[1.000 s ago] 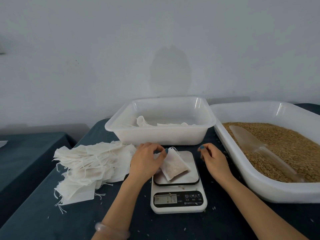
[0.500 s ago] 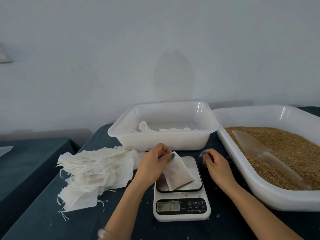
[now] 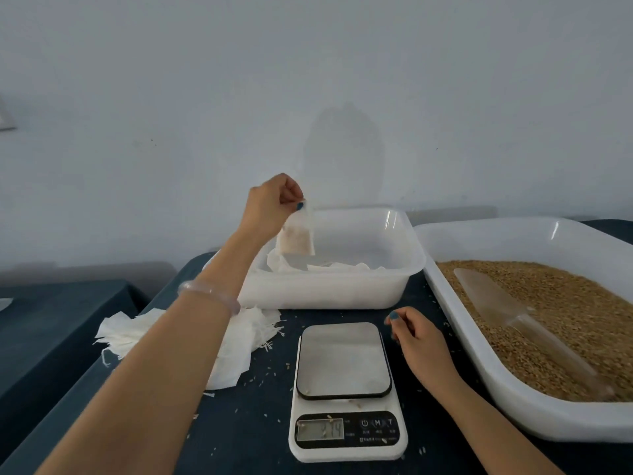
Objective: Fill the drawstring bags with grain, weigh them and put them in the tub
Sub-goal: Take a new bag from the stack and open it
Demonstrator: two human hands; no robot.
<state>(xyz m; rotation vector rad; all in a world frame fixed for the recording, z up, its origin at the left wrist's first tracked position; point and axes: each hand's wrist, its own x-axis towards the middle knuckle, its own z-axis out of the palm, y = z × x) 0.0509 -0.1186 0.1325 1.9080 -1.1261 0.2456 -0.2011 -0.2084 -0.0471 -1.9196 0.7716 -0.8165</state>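
My left hand point(image 3: 270, 205) pinches the top of a filled white drawstring bag point(image 3: 297, 234), which hangs over the left part of the translucent white tub point(image 3: 394, 289). Other filled bags point(image 3: 329, 267) lie on the tub's floor. The kitchen scale point(image 3: 344, 389) stands in front of the tub with a bare steel plate and a lit display. My right hand point(image 3: 416, 341) rests on the dark table just right of the scale, fingers loosely curled, holding nothing. A heap of flat white bags point(image 3: 239, 341) lies left of the scale, partly hidden by my left forearm.
A large white tray of brown grain point(image 3: 561, 320) stands at the right, with a clear plastic scoop point(image 3: 513, 317) lying in the grain. Loose grains dot the dark tablecloth point(image 3: 246, 426). A second dark table point(image 3: 51, 323) stands at the left. A pale wall is behind.
My left hand lifted the filled bag off the scale plate and carried it up and back over the tub. The scale plate is now bare. My right hand stayed beside the scale.
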